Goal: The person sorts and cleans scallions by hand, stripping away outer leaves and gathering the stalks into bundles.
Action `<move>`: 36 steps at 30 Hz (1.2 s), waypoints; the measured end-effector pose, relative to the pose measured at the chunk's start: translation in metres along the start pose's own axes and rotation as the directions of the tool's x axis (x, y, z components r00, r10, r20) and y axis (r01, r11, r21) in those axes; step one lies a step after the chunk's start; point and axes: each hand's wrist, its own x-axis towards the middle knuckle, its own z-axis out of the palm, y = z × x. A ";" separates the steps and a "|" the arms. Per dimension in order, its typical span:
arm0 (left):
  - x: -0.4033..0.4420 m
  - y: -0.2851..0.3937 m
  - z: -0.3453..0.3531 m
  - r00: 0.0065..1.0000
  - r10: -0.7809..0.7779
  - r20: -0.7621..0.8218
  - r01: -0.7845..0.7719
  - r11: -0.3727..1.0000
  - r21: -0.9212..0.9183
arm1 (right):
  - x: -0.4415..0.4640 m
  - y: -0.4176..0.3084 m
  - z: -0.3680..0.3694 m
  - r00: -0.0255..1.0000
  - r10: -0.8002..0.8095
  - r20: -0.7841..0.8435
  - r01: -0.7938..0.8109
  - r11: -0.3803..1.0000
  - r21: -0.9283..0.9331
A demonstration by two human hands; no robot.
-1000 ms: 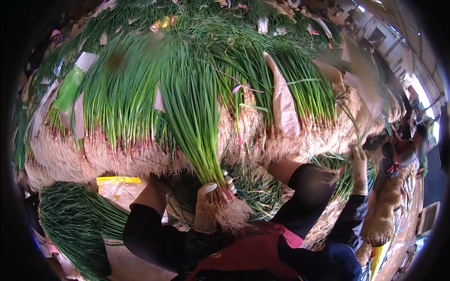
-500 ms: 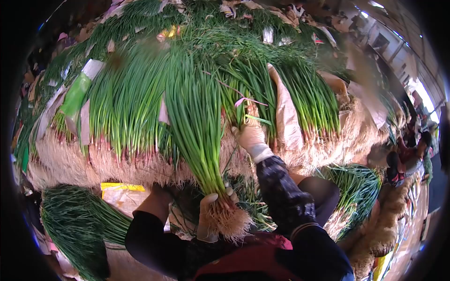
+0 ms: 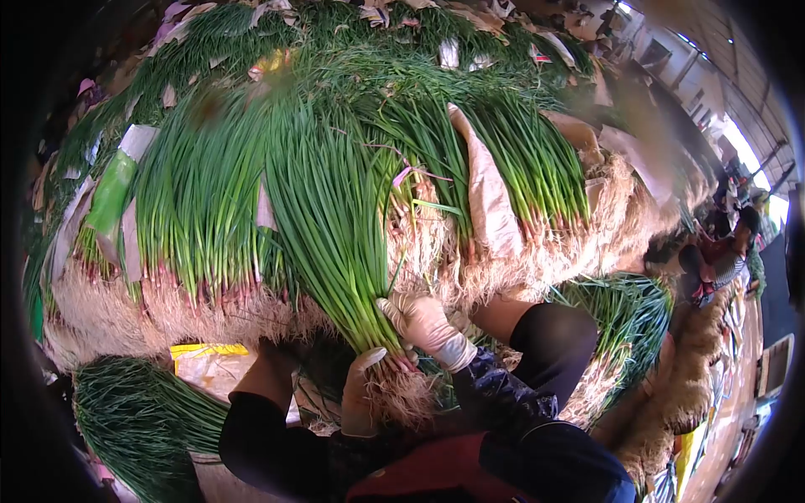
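Note:
A bunch of green onions (image 3: 340, 243) slants across the middle, its long leaves lying up over the heap and its pinkish stem ends and roots toward me. My left hand (image 3: 360, 387), in a pale glove, is closed around the bunch just above its roots (image 3: 404, 392). At the right side of the same stems is my gloved right hand (image 3: 426, 325). Its fingers are curled, with the tips against the stalks; the palm side is hidden. Beyond it, a pink tie (image 3: 411, 173) lies over onions in the heap.
A wide heap of green onions (image 3: 201, 184) spans the front, its roots (image 3: 210, 312) facing me. Brown paper (image 3: 486, 197) and a green wrapper (image 3: 113, 193) stand among them. Loose bunches lie at lower left (image 3: 134, 419) and right (image 3: 625, 327). Another person (image 3: 721, 251) sits far right.
My right hand has come back from the roots and stalks near the pink tie to the stems of the held bunch. My left hand keeps its grip; the view has shifted slightly.

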 end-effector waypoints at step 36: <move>0.022 0.017 -0.030 0.991 0.102 -0.084 -0.090 0.986 0.140 | -0.005 0.033 0.007 0.733 0.269 0.625 -0.638 0.593 0.492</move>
